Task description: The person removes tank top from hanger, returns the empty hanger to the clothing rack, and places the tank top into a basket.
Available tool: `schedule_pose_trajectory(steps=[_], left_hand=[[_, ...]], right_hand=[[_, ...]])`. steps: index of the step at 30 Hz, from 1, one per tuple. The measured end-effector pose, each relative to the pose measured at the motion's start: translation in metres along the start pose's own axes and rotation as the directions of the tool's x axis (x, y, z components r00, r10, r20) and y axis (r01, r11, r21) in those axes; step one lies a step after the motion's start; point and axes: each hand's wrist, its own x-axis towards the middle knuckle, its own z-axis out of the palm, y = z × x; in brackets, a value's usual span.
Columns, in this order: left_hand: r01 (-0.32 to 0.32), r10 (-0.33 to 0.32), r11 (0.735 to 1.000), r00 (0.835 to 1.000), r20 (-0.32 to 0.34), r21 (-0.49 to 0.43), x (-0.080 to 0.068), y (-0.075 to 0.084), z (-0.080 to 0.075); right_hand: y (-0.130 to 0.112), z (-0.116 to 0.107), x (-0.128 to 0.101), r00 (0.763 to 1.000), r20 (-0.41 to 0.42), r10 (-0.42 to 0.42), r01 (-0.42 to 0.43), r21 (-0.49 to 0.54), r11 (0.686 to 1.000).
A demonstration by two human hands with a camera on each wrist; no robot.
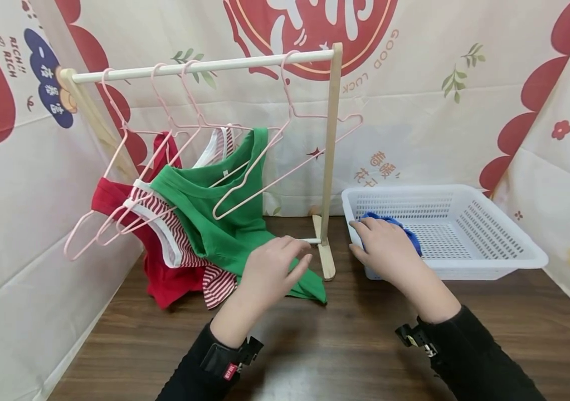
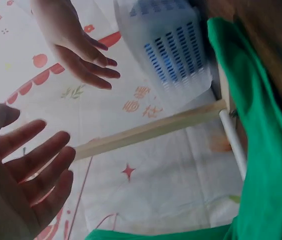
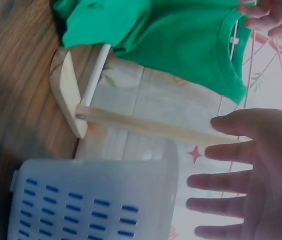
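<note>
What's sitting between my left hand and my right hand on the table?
In the head view, the rack's wooden foot stands between the left hand and right hand.

"RICH!! RICH" and "GOOD LUCK" on the printed backdrop cloth, beside unreadable characters

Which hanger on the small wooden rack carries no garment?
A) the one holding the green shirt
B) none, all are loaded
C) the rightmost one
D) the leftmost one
C: the rightmost pink hanger hangs bare beside the upright post, while the green shirt, striped shirt and red shirt hang further left.
</note>
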Motion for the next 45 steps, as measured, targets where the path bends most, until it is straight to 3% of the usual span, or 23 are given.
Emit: schedule_pose_trajectory(steps=[6, 11, 15, 19, 22, 25, 28, 30, 35, 40, 45], left_hand=[[0.008, 0.001, 0.998, 0.988, -0.152, 0.057, 0.003, -0.014, -0.016], [-0.016, 0.029, 0.999, 0.967, -0.253, 0.051, 0.008, -0.022, -0.029], [-0.030, 0.035, 0.999, 0.935, -0.352, 0.019, 0.010, -0.027, -0.038], [-0.026, 0.028, 1.000, 0.881, -0.472, 0.011, 0.008, -0.032, -0.050], [0.050, 0.005, 0.995, 0.828, -0.560, 0.083, 0.005, -0.039, -0.061], [0.178, -0.045, 0.972, 0.785, -0.618, 0.155, -0.002, -0.050, -0.072], [0.291, -0.113, 0.939, 0.761, -0.639, 0.181, -0.011, -0.064, -0.081], [0.363, -0.154, 0.912, 0.736, -0.659, 0.193, -0.017, -0.074, -0.087], [0.482, -0.211, 0.851, 0.679, -0.703, 0.210, -0.031, -0.096, -0.097], [0.528, -0.246, 0.827, 0.649, -0.720, 0.193, -0.036, -0.105, -0.103], [0.537, -0.260, 0.823, 0.646, -0.718, 0.186, -0.035, -0.107, -0.104]], right_hand=[[-0.007, -0.003, 0.002, 0.978, -0.193, -0.082, 0.085, 0.004, 0.996], [-0.011, -0.003, 0.004, 0.954, -0.279, -0.107, 0.117, 0.021, 0.993], [-0.016, -0.005, 0.005, 0.942, -0.316, -0.112, 0.136, 0.054, 0.989], [-0.022, -0.006, 0.006, 0.928, -0.351, -0.125, 0.159, 0.070, 0.985], [-0.027, -0.005, 0.004, 0.924, -0.361, -0.123, 0.162, 0.079, 0.984], [-0.030, -0.002, 0.000, 0.927, -0.358, -0.110, 0.153, 0.096, 0.984], [-0.032, 0.003, -0.003, 0.932, -0.349, -0.098, 0.144, 0.109, 0.984], [-0.034, 0.005, -0.004, 0.936, -0.340, -0.094, 0.140, 0.113, 0.984], [-0.040, 0.011, -0.002, 0.952, -0.291, -0.100, 0.140, 0.119, 0.983], [-0.047, 0.014, 0.002, 0.963, -0.237, -0.128, 0.165, 0.142, 0.976], [-0.049, 0.012, 0.003, 0.962, -0.222, -0.156, 0.189, 0.136, 0.972]])
